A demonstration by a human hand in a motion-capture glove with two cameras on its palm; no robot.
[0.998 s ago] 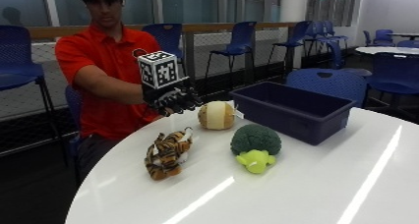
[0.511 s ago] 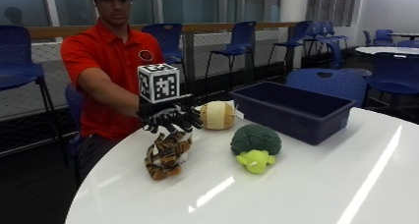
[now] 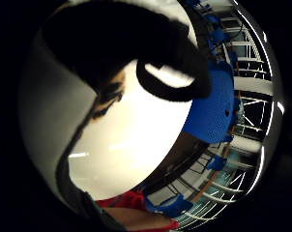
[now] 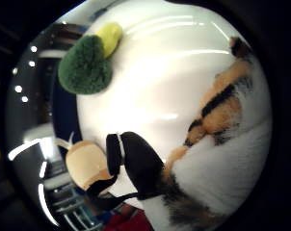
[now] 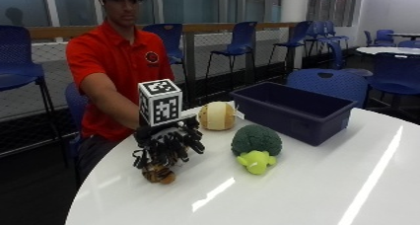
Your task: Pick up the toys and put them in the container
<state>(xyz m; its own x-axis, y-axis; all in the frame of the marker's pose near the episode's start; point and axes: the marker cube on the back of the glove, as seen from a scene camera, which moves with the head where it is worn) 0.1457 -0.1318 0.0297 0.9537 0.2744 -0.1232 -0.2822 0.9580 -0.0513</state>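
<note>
Fingers of the gloved right hand [image 5: 167, 145] curl down around the tiger plush [image 5: 159, 174] on the white table [image 5: 315, 185], near the broccoli plush [image 5: 257, 141].

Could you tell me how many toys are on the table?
3: the tiger under the gloved hand, the turtle mid-table, the round one beside the bin. The bin's inside is hidden.

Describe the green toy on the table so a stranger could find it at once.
On the white round table, look just in front of the dark blue container. There lies the green plush turtle, with a dark green fuzzy dome and a lime-yellow head and feet. It is the only green toy; the round toy behind it is tan.
</note>
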